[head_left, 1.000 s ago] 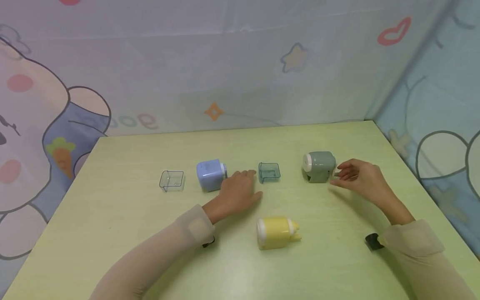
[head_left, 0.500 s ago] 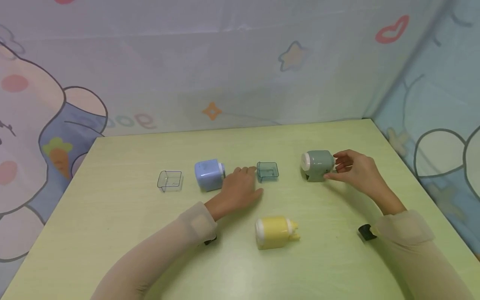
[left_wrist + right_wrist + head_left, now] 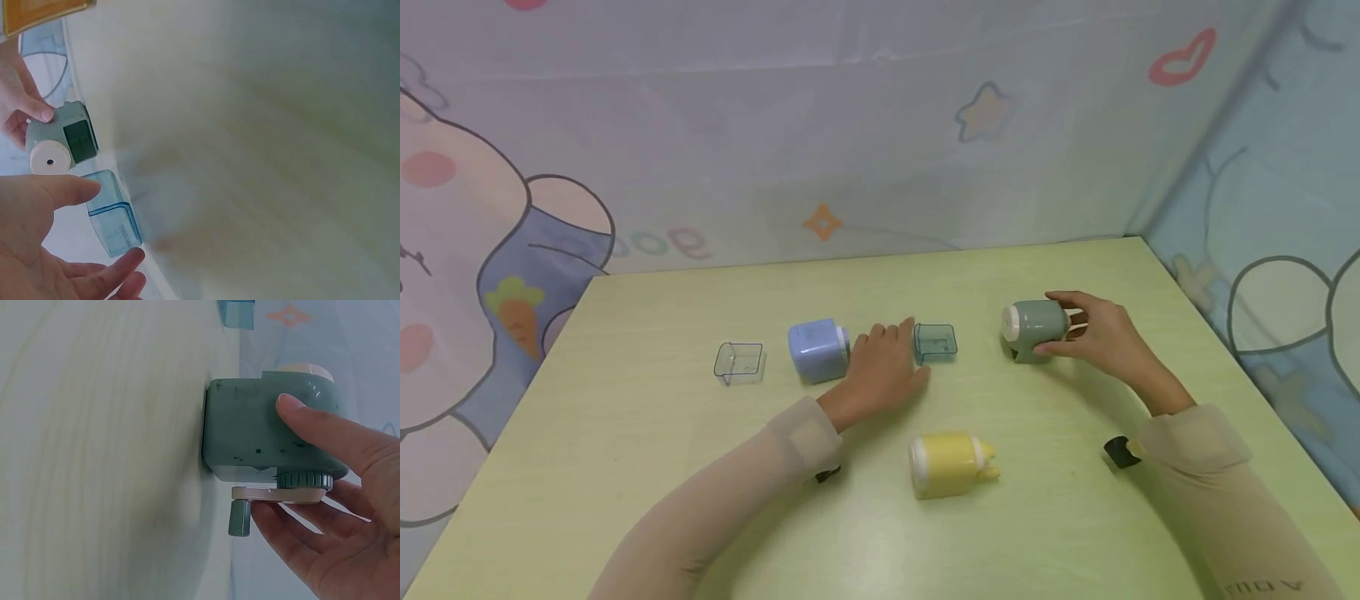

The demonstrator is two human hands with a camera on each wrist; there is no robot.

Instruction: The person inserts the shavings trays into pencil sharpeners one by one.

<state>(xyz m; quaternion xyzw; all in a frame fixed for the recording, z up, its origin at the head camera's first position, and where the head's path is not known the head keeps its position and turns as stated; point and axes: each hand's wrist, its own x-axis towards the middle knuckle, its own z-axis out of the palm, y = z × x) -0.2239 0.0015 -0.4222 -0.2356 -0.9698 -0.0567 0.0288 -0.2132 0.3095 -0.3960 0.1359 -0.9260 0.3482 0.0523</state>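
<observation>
A green hand-crank pencil sharpener (image 3: 1036,323) stands at the back right, its white front facing left and the tray slot dark and hollow in the left wrist view. My right hand (image 3: 1101,333) grips it from the right, thumb (image 3: 325,428) on its side and fingers reaching behind the crank (image 3: 278,495). My left hand (image 3: 883,371) hovers beside a clear teal shavings tray (image 3: 936,340), fingers spread. In the left wrist view its thumb overlaps one end of the teal tray (image 3: 112,215), and a fingertip is right at the other end.
A blue sharpener (image 3: 817,350) stands just left of my left hand, with a clear tray (image 3: 739,361) farther left. In front, a yellow sharpener (image 3: 947,465) lies on the table (image 3: 647,500). A printed cloth (image 3: 880,133) hangs behind.
My right hand has moved left and forward from beside the green pencil sharpener to take hold of it. My left hand has edged slightly towards the teal tray.
</observation>
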